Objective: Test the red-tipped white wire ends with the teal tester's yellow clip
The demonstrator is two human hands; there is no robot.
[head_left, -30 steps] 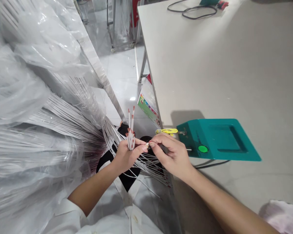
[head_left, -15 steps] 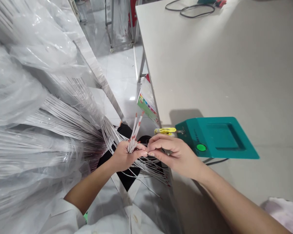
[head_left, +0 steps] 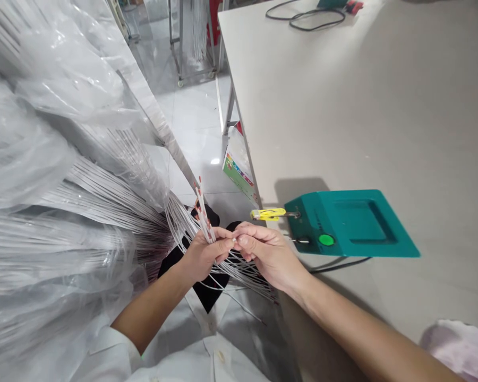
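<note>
1. Head view, hands: the left hand is closed in a loose fist round a bunch of thin white wires with red tips. The bunch sticks up out of the fist and leans to the left, with its red ends uppermost.
2. The right hand is just beside the left hand. Its fingers are curled in, and its thumb and forefinger tips are pinched together against the left thumb. Whether a single wire sits in that pinch cannot be told.
3. Both hands hang off the table's near-left corner, above a black object on the floor. More loose white wires fan out beneath them towards the table edge.
4. These wires run out of a big heap of white wire bundles wrapped in clear plastic film, which fills the left side of the view.
5. On the pale grey table, just right of the right hand, stands a teal plastic box-shaped machine. It has a round green button on its front and a yellow clip on a metal pin at its left end.
6. A black coiled cable lies at the table's far end, and a pinkish-white cloth at its near-right corner.
7. A colourful printed carton leans under the table by its metal leg.
</note>
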